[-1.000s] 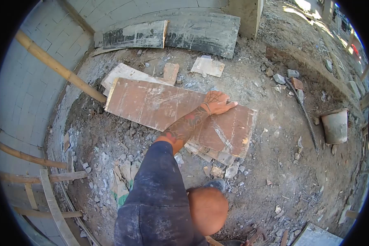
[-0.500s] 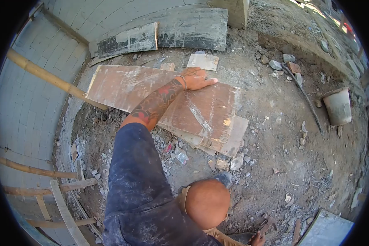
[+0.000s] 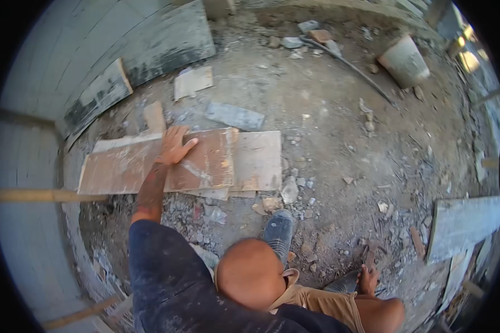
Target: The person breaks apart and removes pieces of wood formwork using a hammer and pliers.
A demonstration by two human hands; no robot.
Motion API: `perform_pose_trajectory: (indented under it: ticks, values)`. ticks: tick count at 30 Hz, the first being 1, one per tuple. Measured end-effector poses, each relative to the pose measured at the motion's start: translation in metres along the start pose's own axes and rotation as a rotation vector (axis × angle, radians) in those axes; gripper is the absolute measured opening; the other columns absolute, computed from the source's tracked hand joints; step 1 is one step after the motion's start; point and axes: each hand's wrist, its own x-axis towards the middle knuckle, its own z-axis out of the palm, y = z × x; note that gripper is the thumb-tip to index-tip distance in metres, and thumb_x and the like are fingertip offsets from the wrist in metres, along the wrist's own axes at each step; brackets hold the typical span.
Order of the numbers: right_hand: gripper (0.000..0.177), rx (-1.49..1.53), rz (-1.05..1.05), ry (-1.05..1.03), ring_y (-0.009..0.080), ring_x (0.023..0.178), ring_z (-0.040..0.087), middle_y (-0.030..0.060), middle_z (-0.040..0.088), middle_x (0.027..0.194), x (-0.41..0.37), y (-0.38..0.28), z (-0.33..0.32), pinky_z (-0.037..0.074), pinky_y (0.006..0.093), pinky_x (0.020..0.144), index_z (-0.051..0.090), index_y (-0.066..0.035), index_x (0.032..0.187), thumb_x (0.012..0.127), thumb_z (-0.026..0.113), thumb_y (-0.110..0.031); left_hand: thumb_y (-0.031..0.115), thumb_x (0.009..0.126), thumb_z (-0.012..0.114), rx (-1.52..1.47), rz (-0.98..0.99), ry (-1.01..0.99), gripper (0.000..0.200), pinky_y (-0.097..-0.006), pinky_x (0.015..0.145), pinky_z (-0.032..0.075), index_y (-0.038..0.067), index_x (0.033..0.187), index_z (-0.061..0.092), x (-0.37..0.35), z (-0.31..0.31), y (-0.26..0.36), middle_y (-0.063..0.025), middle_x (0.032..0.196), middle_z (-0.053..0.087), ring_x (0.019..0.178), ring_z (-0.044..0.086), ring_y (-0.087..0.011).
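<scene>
My left hand (image 3: 175,144) lies flat, thumb apart, on a long brown plywood board (image 3: 205,152) dusted with white. Under that board, a paler board (image 3: 261,160) sticks out at the right, and other sheet edges show along the near side. Low in the view, beside my boot and bent leg, my right hand (image 3: 368,279) is closed around what looks like a hammer (image 3: 370,255) with a rusty brown head. Its handle is mostly hidden by the fingers.
A grey slab (image 3: 234,115) and a pale offcut (image 3: 193,82) lie beyond the boards. Panels (image 3: 169,44) lean on the block wall. A bucket (image 3: 404,61) and a dark rod (image 3: 350,72) are at the far right. Rubble (image 3: 290,190) and a grey sheet (image 3: 466,227) lie nearer.
My view has swung right. The brown board has turned and slid over the paler one under my left hand, uncovering more of it and the grey slab. My right hand keeps hold of the hammer.
</scene>
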Motion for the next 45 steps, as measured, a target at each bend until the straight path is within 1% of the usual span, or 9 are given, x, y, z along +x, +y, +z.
perform_pose_trajectory:
  ticks: [4, 7, 12, 19, 23, 26, 37, 41, 45]
  values:
    - [0.029, -0.094, 0.008, -0.014, 0.0117, 0.045, 0.052, 0.004, 0.056, 0.059, -0.009, -0.016, 0.002, 0.041, 0.0294, 0.043, 0.058, -0.001, 0.091, 0.084, 0.06, -0.028, 0.037, 0.085, 0.054, -0.196, -0.032, -0.094, 0.044, -0.0438, 0.085, 0.037, -0.002, 0.105, 0.053, 0.0, 0.005, 0.002, -0.0194, 0.096, 0.052, 0.096, 0.047, -0.0367]
    - [0.025, -0.056, 0.012, 0.002, 0.0102, 0.045, 0.051, 0.0021, 0.055, 0.059, -0.014, -0.019, 0.003, 0.04, 0.0283, 0.043, 0.056, -0.003, 0.078, 0.084, 0.06, -0.027, 0.04, 0.089, 0.047, -0.15, -0.035, -0.061, 0.054, -0.0449, 0.092, 0.033, -0.004, 0.121, 0.045, 0.005, 0.017, -0.023, -0.0244, 0.119, 0.044, 0.11, 0.042, -0.0399]
    - [0.028, 0.111, 0.008, 0.119, 0.0101, 0.047, 0.053, 0.0009, 0.056, 0.059, -0.023, -0.005, -0.009, 0.04, 0.0277, 0.045, 0.059, -0.003, 0.081, 0.08, 0.064, -0.031, 0.032, 0.086, 0.053, -0.045, -0.05, -0.031, 0.043, -0.0441, 0.091, 0.034, -0.002, 0.112, 0.05, 0.023, 0.005, -0.003, -0.0225, 0.111, 0.047, 0.106, 0.043, -0.0389]
    - [0.03, 0.225, -0.082, 0.433, 0.0161, 0.059, 0.059, 0.0061, 0.061, 0.065, -0.042, 0.064, -0.035, 0.044, 0.0321, 0.056, 0.062, 0.0, 0.081, 0.078, 0.067, -0.029, 0.024, 0.084, 0.057, -0.004, 0.226, -0.143, 0.035, -0.0433, 0.09, 0.034, -0.002, 0.106, 0.051, 0.073, -0.018, 0.091, -0.0221, 0.106, 0.048, 0.104, 0.043, -0.0388]
    - [0.027, 0.517, 0.081, 0.504, 0.0138, 0.051, 0.058, 0.006, 0.061, 0.061, -0.071, 0.095, -0.055, 0.045, 0.0293, 0.05, 0.059, 0.001, 0.079, 0.079, 0.064, -0.026, 0.014, 0.077, 0.062, -0.015, 0.514, -0.04, 0.026, -0.0426, 0.087, 0.036, 0.0, 0.097, 0.053, 0.097, -0.028, 0.191, -0.0198, 0.098, 0.049, 0.099, 0.045, -0.037]
    - [0.026, 0.463, 0.102, 0.641, 0.0135, 0.051, 0.058, 0.0054, 0.061, 0.06, -0.083, 0.13, -0.066, 0.045, 0.0295, 0.051, 0.059, 0.0, 0.078, 0.079, 0.063, -0.025, 0.022, 0.079, 0.061, 0.013, 0.638, -0.221, 0.034, -0.0433, 0.088, 0.036, -0.001, 0.102, 0.053, 0.114, -0.05, 0.297, -0.0201, 0.104, 0.049, 0.103, 0.045, -0.0371]
    - [0.047, 0.074, 0.454, 0.651, 0.0366, 0.085, 0.061, 0.0233, 0.063, 0.086, -0.116, 0.194, -0.077, 0.047, 0.0444, 0.072, 0.061, 0.001, 0.089, 0.074, 0.064, -0.043, 0.016, 0.074, 0.065, -0.199, 1.598, -0.204, 0.028, -0.042, 0.084, 0.037, 0.002, 0.097, 0.055, 0.085, 0.017, 0.709, -0.0164, 0.1, 0.051, 0.096, 0.047, -0.0353]
    - [0.042, 0.001, 0.451, 0.649, 0.0349, 0.079, 0.061, 0.0195, 0.063, 0.085, -0.132, 0.191, -0.096, 0.047, 0.0433, 0.07, 0.06, -0.001, 0.09, 0.074, 0.065, -0.039, 0.023, 0.079, 0.064, -0.48, 1.541, -0.277, 0.031, -0.0415, 0.09, 0.036, 0.001, 0.099, 0.056, 0.012, 0.05, 0.821, -0.018, 0.105, 0.053, 0.101, 0.048, -0.035]
    - [0.031, 0.222, 0.339, 0.82, 0.0297, 0.073, 0.062, 0.0147, 0.064, 0.078, -0.104, 0.201, -0.166, 0.048, 0.0382, 0.066, 0.06, -0.002, 0.086, 0.074, 0.067, -0.03, 0.031, 0.083, 0.059, -0.718, 1.154, -0.257, 0.043, -0.0419, 0.098, 0.03, -0.001, 0.111, 0.052, -0.033, 0.107, 0.924, -0.0208, 0.118, 0.048, 0.115, 0.04, -0.0347]
